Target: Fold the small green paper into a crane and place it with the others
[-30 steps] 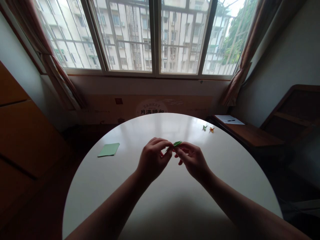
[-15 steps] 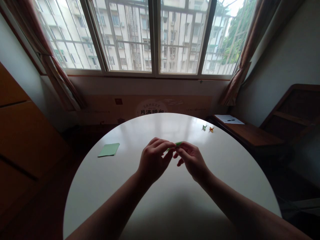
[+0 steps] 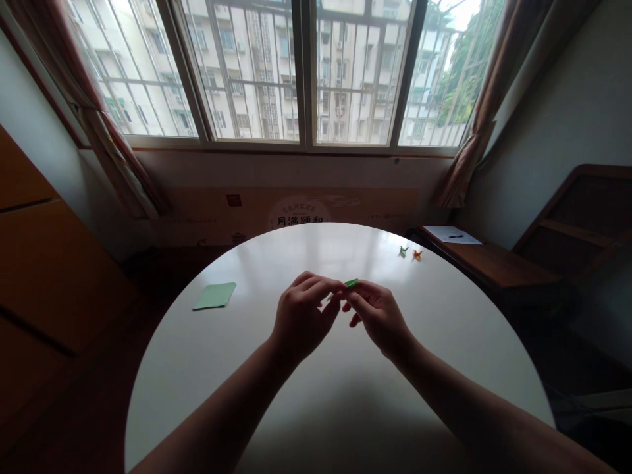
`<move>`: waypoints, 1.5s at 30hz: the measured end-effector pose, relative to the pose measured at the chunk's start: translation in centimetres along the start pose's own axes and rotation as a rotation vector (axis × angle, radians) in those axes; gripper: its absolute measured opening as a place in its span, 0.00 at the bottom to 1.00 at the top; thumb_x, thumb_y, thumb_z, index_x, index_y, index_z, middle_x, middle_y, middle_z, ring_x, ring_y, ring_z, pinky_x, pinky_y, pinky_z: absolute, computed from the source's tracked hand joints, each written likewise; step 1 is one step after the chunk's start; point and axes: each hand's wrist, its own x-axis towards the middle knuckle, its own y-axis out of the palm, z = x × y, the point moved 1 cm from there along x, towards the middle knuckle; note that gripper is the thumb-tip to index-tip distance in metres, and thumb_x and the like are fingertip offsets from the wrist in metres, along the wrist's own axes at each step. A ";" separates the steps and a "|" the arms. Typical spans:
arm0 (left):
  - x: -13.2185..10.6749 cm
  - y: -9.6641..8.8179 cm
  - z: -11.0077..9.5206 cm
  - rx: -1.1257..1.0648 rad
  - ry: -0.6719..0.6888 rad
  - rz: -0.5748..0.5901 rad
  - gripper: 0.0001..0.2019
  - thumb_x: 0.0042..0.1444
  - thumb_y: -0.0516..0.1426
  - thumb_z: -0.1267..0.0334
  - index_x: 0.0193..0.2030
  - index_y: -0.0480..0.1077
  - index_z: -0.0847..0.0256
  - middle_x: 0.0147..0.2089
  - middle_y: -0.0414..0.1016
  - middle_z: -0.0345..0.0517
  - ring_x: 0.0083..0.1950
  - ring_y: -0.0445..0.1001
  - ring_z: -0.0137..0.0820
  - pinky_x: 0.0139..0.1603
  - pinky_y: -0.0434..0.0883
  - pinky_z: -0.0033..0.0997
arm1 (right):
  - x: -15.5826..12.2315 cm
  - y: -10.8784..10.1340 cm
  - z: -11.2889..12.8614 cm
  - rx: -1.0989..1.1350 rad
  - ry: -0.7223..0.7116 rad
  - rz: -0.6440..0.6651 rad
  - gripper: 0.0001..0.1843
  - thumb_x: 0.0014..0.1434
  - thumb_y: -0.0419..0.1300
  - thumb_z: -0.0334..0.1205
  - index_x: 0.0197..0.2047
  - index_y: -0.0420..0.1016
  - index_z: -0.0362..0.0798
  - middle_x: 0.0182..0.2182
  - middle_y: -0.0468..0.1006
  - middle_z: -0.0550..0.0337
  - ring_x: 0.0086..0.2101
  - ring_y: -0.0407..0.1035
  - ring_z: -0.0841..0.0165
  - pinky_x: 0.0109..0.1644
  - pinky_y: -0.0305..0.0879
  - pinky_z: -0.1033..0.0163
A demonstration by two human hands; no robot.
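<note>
A small piece of folded green paper is pinched between my two hands above the middle of the white round table. My left hand grips its left side with thumb and index finger. From the right, my right hand pinches it too, its lower fingers curled loosely beneath. Fingers cover most of the paper, so its full shape is hidden. Farther off stand a green folded paper crane and an orange folded paper crane.
A pale green stack of square paper lies on the table's left side. Beyond the right edge, a wooden chair bears a white sheet with a pen on it. A barred window and a printed box stand behind the table.
The green paper's visible part has shifted slightly at the fingertips and shows a bit more. Both hands keep nearly the same place.
</note>
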 end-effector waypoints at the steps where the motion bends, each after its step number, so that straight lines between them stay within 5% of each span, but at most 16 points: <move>1: 0.0 0.1 0.0 -0.019 -0.042 0.007 0.08 0.55 0.60 0.74 0.39 0.77 0.59 0.34 0.80 0.45 0.36 0.74 0.33 0.30 0.73 0.29 | 0.0 0.0 0.0 -0.010 -0.010 -0.003 0.10 0.58 0.63 0.45 0.37 0.80 0.47 0.30 0.77 0.57 0.31 0.72 0.65 0.22 0.68 0.67; 11: 0.1 0.6 1.0 -0.465 -0.483 -0.019 0.06 0.54 0.62 0.66 0.33 0.68 0.60 0.34 0.74 0.42 0.32 0.71 0.29 0.25 0.70 0.23 | -0.1 0.0 -0.6 0.001 -0.014 0.000 0.18 0.56 0.68 0.49 0.46 0.72 0.49 0.35 0.78 0.58 0.31 0.74 0.65 0.21 0.68 0.68; 24: 0.3 1.2 0.9 -0.872 -0.745 0.004 0.12 0.45 0.66 0.66 0.29 0.65 0.62 0.32 0.75 0.40 0.28 0.70 0.25 0.20 0.67 0.21 | 0.0 0.0 0.0 0.057 -0.050 0.008 0.14 0.52 0.71 0.45 0.36 0.73 0.49 0.34 0.76 0.60 0.32 0.73 0.66 0.22 0.69 0.68; 32: 0.4 1.1 1.0 -0.860 -0.787 0.087 0.08 0.45 0.65 0.66 0.30 0.70 0.63 0.27 0.73 0.39 0.25 0.68 0.23 0.20 0.65 0.20 | 0.1 -0.2 -0.3 0.040 -0.070 -0.011 0.12 0.52 0.72 0.44 0.35 0.77 0.48 0.32 0.78 0.58 0.32 0.73 0.65 0.22 0.70 0.67; 45: 0.2 1.0 1.3 -0.749 -0.668 0.110 0.07 0.52 0.64 0.63 0.33 0.74 0.64 0.29 0.75 0.41 0.27 0.70 0.26 0.21 0.69 0.21 | 0.1 -0.4 -0.3 -0.026 -0.086 -0.039 0.12 0.55 0.69 0.47 0.36 0.80 0.47 0.31 0.79 0.56 0.31 0.73 0.65 0.22 0.71 0.66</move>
